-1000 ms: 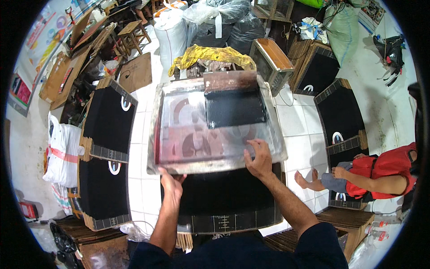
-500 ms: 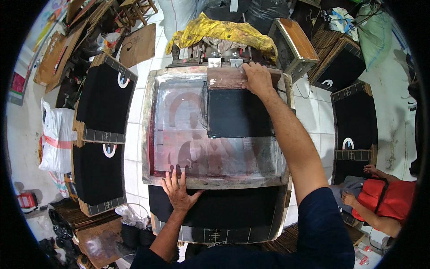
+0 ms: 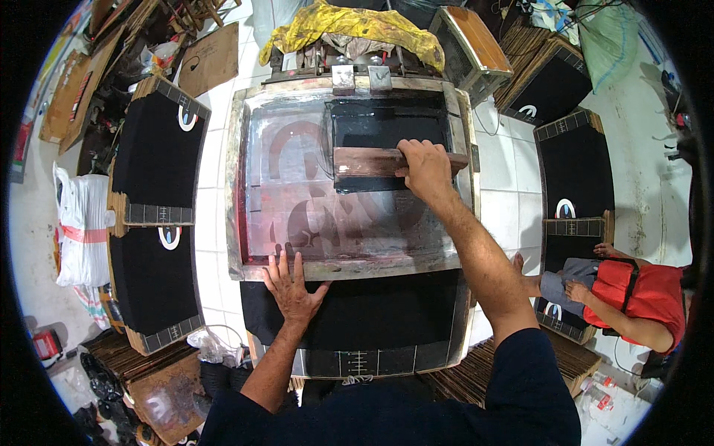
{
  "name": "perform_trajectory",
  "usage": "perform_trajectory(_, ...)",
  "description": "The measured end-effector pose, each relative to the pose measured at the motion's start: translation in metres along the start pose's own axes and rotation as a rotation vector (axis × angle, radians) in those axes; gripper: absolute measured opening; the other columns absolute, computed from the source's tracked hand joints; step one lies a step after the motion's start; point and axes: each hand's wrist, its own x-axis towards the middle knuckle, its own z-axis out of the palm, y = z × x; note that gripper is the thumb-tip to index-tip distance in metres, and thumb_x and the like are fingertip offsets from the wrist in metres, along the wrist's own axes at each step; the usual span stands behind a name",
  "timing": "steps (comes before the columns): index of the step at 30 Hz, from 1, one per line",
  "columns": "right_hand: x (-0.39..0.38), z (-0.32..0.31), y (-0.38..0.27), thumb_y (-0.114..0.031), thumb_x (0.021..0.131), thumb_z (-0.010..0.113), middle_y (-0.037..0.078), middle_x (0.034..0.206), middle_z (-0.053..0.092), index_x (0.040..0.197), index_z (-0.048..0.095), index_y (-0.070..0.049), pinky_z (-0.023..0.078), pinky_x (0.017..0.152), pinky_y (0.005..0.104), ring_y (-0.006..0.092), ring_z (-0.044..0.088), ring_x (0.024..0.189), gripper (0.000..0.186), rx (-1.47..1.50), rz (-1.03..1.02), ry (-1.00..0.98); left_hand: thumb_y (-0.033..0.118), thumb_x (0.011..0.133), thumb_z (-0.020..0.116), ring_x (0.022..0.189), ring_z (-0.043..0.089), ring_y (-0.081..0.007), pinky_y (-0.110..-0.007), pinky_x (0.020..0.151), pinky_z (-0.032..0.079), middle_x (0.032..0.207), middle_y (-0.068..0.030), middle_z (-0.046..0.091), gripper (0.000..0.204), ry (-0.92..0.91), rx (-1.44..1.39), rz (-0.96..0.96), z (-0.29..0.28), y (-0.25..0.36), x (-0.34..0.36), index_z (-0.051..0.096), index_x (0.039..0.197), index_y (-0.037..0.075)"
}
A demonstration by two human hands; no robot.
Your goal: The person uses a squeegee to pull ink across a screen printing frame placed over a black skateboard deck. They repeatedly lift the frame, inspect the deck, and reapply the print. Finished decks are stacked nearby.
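Observation:
A wooden-framed printing screen (image 3: 349,270) lies flat in front of me, over black fabric (image 3: 387,308) on a board that shows along its near side. My right hand (image 3: 428,167) is closed around the wooden handle of a squeegee (image 3: 364,162). The squeegee lies crosswise over the right part of the mesh, on a black inked rectangle (image 3: 387,132) that shows on both sides of it. Grey and reddish shapes mark the rest of the mesh. My left hand (image 3: 292,290) rests with spread fingers on the frame's near edge, left of the middle, holding nothing.
Two metal clamps (image 3: 343,78) hold the frame's far edge, and a stained yellow cloth (image 3: 353,33) drapes behind them. Stacks of black panels stand on the left (image 3: 160,156) and right (image 3: 576,167). A person in a red vest (image 3: 654,301) sits at the right. A wood-topped box (image 3: 476,44) stands at the back right.
My right hand has drawn the squeegee from the screen's far edge toward me, across the black rectangle. My left hand stays on the near edge. The whole view has shifted slightly.

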Motion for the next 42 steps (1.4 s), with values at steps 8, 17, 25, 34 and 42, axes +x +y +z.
perform_trajectory(8, 0.007, -0.011, 0.0, -0.022, 0.075, 0.088, 0.007, 0.101, 0.075, 0.106, 0.07, -0.013, 0.05, 0.081, 0.0484, 0.0292, 0.072, 0.101, 0.038, 0.022, 0.026, -0.164, 0.057, 0.077, 0.083, 0.154, 0.022, -0.0441, -0.066, 0.125, 0.01, 0.16, -0.0202, 0.035, 0.097, -0.01, 0.012, -0.003, -0.002, 0.002, 0.0, 0.045, 0.153, 0.01)
perform_trajectory(17, 0.047, 0.015, 0.031, -0.02, 0.07, 0.089, 0.003, 0.095, 0.069, 0.104, 0.065, -0.014, 0.046, 0.081, 0.0462, 0.028, 0.068, 0.096, 0.043, 0.016, -0.085, -0.006, 0.059, 0.074, 0.082, 0.155, 0.021, -0.0443, -0.067, 0.125, 0.009, 0.16, -0.0202, 0.036, 0.099, -0.064, 0.033, -0.018, -0.001, 0.0, -0.001, 0.046, 0.152, 0.01)
perform_trajectory(25, 0.108, 0.032, 0.045, -0.018, 0.081, 0.079, 0.008, 0.101, 0.071, 0.105, 0.068, -0.013, 0.048, 0.079, 0.0472, 0.03, 0.068, 0.099, 0.027, -0.037, -0.016, 0.111, 0.058, 0.072, 0.084, 0.154, 0.022, -0.0446, -0.067, 0.124, 0.01, 0.159, -0.0195, 0.036, 0.1, -0.079, 0.023, -0.034, 0.001, -0.002, -0.005, 0.046, 0.152, 0.011)
perform_trajectory(34, 0.077, 0.033, 0.033, -0.009, 0.082, 0.069, 0.004, 0.088, 0.064, 0.091, 0.063, -0.013, 0.044, 0.078, 0.0437, 0.0277, 0.063, 0.089, 0.012, -0.034, -0.082, 0.319, 0.073, 0.085, 0.067, 0.153, 0.024, -0.0462, -0.069, 0.123, 0.01, 0.159, -0.0226, 0.036, 0.097, -0.05, 0.092, 0.022, 0.005, -0.005, -0.005, 0.043, 0.153, 0.008)
perform_trajectory(42, 0.119, 0.047, 0.048, -0.015, 0.073, 0.084, 0.005, 0.097, 0.066, 0.101, 0.064, -0.012, 0.048, 0.082, 0.0451, 0.0284, 0.066, 0.098, 0.035, -0.068, -0.027, 0.203, 0.067, 0.085, 0.07, 0.153, 0.026, -0.0453, -0.068, 0.123, 0.01, 0.159, -0.0219, 0.037, 0.095, -0.034, 0.093, 0.024, 0.004, -0.004, -0.004, 0.043, 0.154, 0.008)
